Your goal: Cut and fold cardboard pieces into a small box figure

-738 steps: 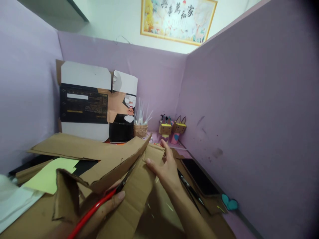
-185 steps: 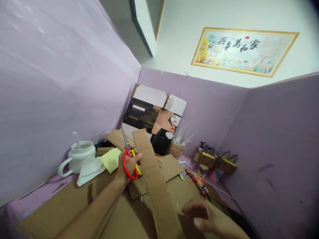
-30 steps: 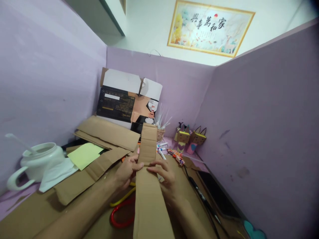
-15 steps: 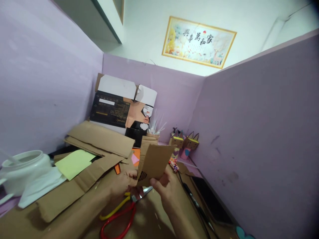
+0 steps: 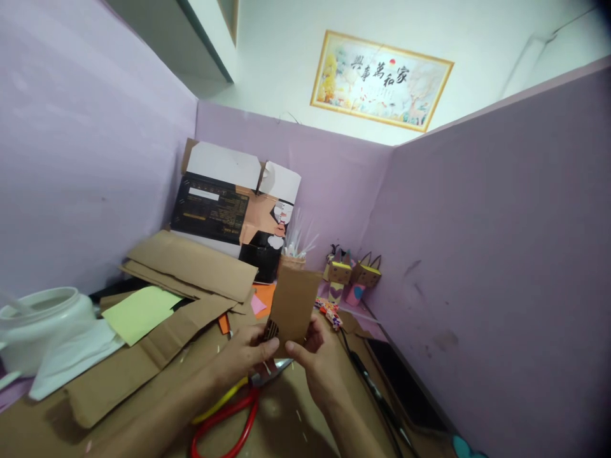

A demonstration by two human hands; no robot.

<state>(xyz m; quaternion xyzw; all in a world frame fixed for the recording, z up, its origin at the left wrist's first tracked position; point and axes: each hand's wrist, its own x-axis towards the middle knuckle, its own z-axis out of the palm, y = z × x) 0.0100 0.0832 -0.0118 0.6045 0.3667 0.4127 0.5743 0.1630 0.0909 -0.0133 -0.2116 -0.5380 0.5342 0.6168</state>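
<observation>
A folded piece of brown cardboard (image 5: 296,304) stands upright between my hands, with dark printed stripes at its lower left corner. My left hand (image 5: 251,350) grips its lower left edge, the thumb on the near face. On the lower right, my right hand (image 5: 316,356) holds it the same way, its thumb close to the other; the far fingers are partly hidden behind the board. Just below lies a pair of scissors (image 5: 248,401) with one red and one yellow handle, its blades partly covered by my left hand.
At left are cardboard strips (image 5: 191,264), a yellow-green paper (image 5: 140,313) and a white pot (image 5: 42,324). A flattened printed box (image 5: 214,203) leans at the back, near a cup of white sticks (image 5: 292,261). Small cardboard animal figures (image 5: 340,273) stand right, behind a black flat panel (image 5: 405,385).
The cardboard has turned to face me more squarely and its two layers now lie together. My left hand has shifted right, bringing its thumb onto the front face.
</observation>
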